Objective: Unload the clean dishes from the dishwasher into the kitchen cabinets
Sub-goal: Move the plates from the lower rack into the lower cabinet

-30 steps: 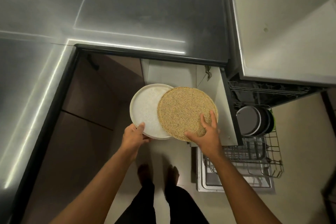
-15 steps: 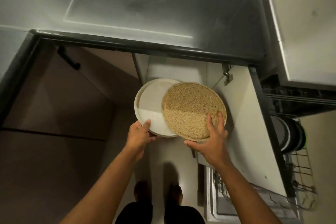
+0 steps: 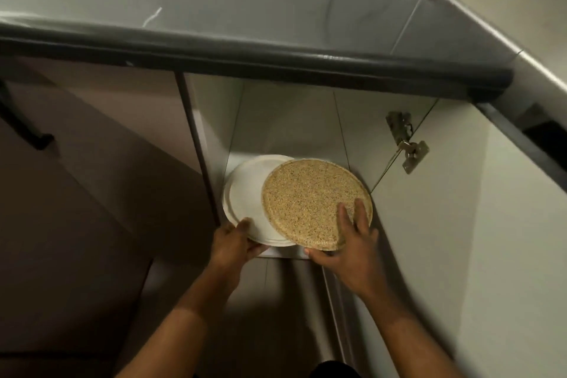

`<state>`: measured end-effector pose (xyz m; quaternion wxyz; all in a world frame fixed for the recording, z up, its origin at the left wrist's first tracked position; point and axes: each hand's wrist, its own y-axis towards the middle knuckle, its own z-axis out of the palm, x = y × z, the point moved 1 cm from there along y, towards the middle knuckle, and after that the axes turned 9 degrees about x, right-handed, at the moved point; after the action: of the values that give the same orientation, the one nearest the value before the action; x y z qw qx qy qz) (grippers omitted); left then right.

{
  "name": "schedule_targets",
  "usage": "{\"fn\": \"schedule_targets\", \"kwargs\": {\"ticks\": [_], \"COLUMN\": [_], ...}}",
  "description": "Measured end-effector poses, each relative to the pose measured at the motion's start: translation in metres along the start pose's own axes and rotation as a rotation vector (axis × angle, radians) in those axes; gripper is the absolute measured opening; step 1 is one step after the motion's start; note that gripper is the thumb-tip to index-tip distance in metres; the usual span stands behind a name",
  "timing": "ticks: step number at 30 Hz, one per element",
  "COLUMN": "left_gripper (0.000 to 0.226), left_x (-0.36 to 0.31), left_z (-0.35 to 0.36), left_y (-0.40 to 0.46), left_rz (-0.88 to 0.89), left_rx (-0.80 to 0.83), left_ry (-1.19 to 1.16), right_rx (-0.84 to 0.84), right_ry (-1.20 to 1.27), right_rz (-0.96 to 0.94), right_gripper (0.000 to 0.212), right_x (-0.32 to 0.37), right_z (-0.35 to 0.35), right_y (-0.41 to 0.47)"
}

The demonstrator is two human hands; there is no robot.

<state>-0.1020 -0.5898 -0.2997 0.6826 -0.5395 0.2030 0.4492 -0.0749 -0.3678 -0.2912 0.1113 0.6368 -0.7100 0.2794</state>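
A round white plate [image 3: 248,193] and a round speckled tan plate [image 3: 306,196] overlap at the mouth of an open lower cabinet [image 3: 288,123], the tan one on top to the right. My left hand [image 3: 234,242] grips the white plate's near rim. The tan plate's near edge is held by my right hand [image 3: 349,242], fingers spread on top and thumb under the rim. Both plates reach partly inside the cabinet, above its white floor.
The dark countertop edge [image 3: 245,55] overhangs the cabinet. The cabinet's open door [image 3: 491,224] stands close on the right, with a metal hinge [image 3: 406,141] at its inner corner. A closed brown cabinet front [image 3: 92,193] lies to the left.
I have crouched closer to the cabinet. Both plates have moved forward and down into its opening. The dishwasher rack has gone out of view.
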Motion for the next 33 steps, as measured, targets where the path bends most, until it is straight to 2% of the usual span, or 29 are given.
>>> {"fn": "schedule_targets", "kwargs": {"ticks": [3,9,13,15,18,19,21,22,24,25,28,31,33], "left_gripper": [0.035,0.04,0.039,0.039,0.076,0.08,0.071,0.067,0.081,0.079,0.047,0.047,0.053], "left_x": [0.012,0.029,0.038,0.048,0.068,0.068,0.064,0.058,0.042,0.034,0.005,-0.013,-0.022], "left_z": [0.001,-0.005,-0.013,-0.018,-0.023,-0.017,-0.006,0.0,0.008,0.007,0.01,0.016,0.02], "left_y": [0.039,0.082,0.104,0.106,0.106,0.104,0.103,0.11,0.122,0.134,0.156,0.186,0.197], "left_rz": [0.049,0.13,0.313,0.454,0.769,0.922,1.13,1.121,0.914,0.829,0.738,0.661,0.577], "left_rx": [0.002,0.062,0.044,-0.026,-0.382,-0.41,-0.253,-0.197,-0.126,-0.133,-0.133,-0.103,-0.08], "left_ry": [-0.046,-0.115,-0.009,0.206,0.91,1.025,1.227,1.388,1.661,1.702,1.836,1.897,1.766], "right_rx": [-0.047,-0.151,-0.225,-0.234,-0.234,-0.236,-0.22,-0.215,-0.202,-0.192,-0.177,-0.24,-0.271], "right_ry": [-0.048,-0.181,-0.264,-0.307,-0.378,-0.397,-0.442,-0.464,-0.491,-0.489,-0.459,-0.439,-0.445], "right_rz": [-0.004,-0.004,0.005,0.014,0.007,0.012,0.016,0.013,0.009,-0.004,-0.032,-0.056,-0.064], "right_gripper": [0.12,0.132,0.131,0.123,0.115,0.114,0.114,0.114,0.114,0.114,0.111,0.106,0.101], "right_x": [-0.011,-0.031,-0.038,-0.037,-0.034,-0.031,-0.026,-0.023,-0.021,-0.02,-0.02,-0.02,-0.018], "right_z": [0.018,0.05,0.056,0.054,0.051,0.046,0.042,0.039,0.031,0.029,0.024,0.019,0.018], "right_y": [0.034,0.092,0.115,0.119,0.124,0.127,0.132,0.139,0.148,0.157,0.179,0.203,0.211]}}
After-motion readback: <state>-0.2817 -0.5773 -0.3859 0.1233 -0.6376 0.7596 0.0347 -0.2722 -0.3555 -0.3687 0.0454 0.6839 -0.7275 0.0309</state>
